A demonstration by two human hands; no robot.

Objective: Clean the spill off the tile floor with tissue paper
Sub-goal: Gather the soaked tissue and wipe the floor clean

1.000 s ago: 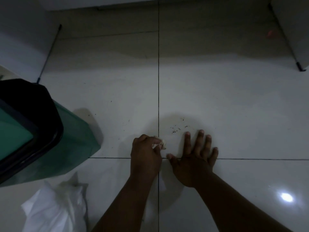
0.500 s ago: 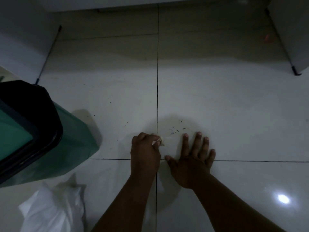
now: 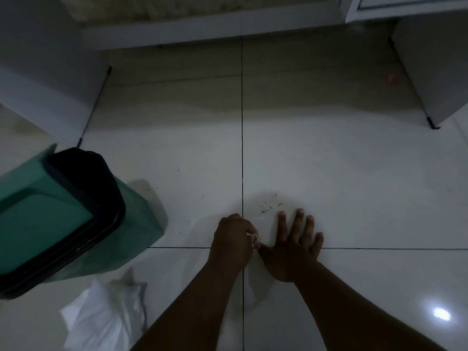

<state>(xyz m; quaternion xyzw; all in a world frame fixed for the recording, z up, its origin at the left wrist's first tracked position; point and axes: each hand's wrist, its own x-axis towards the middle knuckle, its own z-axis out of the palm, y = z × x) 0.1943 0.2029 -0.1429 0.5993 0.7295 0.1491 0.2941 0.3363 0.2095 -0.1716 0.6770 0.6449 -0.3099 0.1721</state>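
On the pale tile floor [image 3: 329,173] lies a small scatter of dark specks, the spill [image 3: 269,205], just right of the vertical grout line. My left hand [image 3: 231,240] is closed around a small wad of white tissue paper [image 3: 253,238], of which only a bit shows between the fingers. It presses on the floor just below and left of the specks. My right hand [image 3: 295,245] lies flat on the tile with its fingers spread, beside the tissue, its fingertips just under the specks.
A green bin [image 3: 76,224] with a black rim stands at the left. A white plastic bag [image 3: 101,317] lies on the floor below it. White cabinet panels [image 3: 430,59] rise at the far right and far left. A few stray specks [image 3: 177,191] dot the left tile.
My left hand with the tissue has slid slightly toward my right thumb, and the two hands now nearly touch. The view has tilted up, showing more of the far wall.
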